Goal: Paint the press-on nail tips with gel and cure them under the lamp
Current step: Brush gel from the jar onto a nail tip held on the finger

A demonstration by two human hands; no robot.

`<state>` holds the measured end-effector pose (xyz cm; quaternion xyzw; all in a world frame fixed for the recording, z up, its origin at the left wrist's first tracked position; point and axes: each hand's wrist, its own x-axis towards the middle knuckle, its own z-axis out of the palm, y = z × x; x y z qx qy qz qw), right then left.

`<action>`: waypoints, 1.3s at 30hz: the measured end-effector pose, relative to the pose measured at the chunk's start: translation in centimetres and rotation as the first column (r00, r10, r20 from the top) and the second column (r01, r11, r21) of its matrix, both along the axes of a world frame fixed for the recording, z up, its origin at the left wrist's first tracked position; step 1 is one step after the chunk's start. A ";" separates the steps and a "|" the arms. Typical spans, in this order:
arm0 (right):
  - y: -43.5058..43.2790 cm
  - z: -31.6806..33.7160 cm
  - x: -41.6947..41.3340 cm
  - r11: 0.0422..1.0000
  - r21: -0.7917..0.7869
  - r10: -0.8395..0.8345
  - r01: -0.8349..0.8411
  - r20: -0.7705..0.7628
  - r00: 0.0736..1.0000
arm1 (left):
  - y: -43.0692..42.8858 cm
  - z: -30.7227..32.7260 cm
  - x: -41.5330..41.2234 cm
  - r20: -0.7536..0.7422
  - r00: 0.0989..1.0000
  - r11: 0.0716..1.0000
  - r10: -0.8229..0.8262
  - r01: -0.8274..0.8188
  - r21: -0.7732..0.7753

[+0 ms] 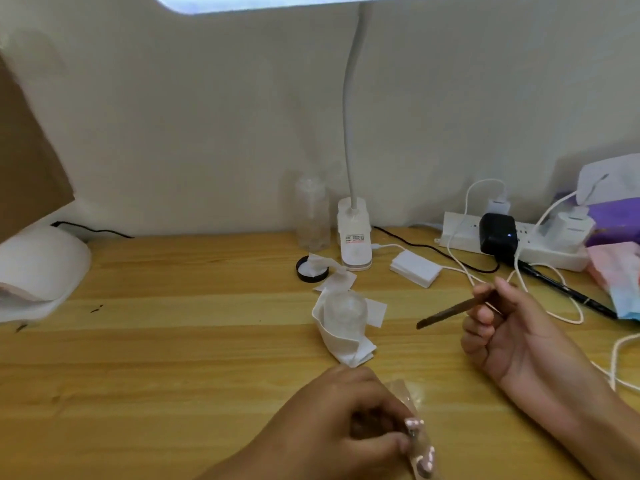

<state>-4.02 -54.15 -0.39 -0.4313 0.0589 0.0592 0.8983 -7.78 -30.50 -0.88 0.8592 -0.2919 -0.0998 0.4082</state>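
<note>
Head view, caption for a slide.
Left hand grips clear strip of pink nail tips; right hand holds thin brown brush over wooden desk.

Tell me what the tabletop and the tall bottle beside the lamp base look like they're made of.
Tabletop: light wood or wood-look laminate, satin sheen; long grain bands run across it. Tall bottle: clear plastic, possibly glass; the wall shows through it, blur hides more.

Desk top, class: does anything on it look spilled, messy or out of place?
Yes. Crumpled white wipes lie mid-desk, one bunched round a clear cup; a black lid lies loose by the clear bottle; small dark marks spot the wood at left.
</note>
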 end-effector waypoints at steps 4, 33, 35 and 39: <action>-1.2 -0.3 0.3 0.971 0.141 0.197 -0.193 -0.013 0.980 | -0.4 -0.3 0.4 -0.016 0.999 0.999 0.036 -0.036 -0.040; -1.5 1.3 0.7 0.997 0.071 -0.006 -0.003 0.131 0.991 | 1.4 -1.0 2.1 -0.553 0.810 0.493 0.195 -0.568 -0.659; -1.5 1.7 1.0 0.995 0.053 -0.099 0.090 0.220 0.970 | 1.4 -1.1 2.2 -0.572 0.804 0.505 0.160 -0.565 -0.653; 0.7 2.1 1.0 0.999 0.036 0.016 -0.023 0.190 0.982 | 1.6 -1.1 2.4 -0.609 0.787 0.518 0.092 -0.561 -0.646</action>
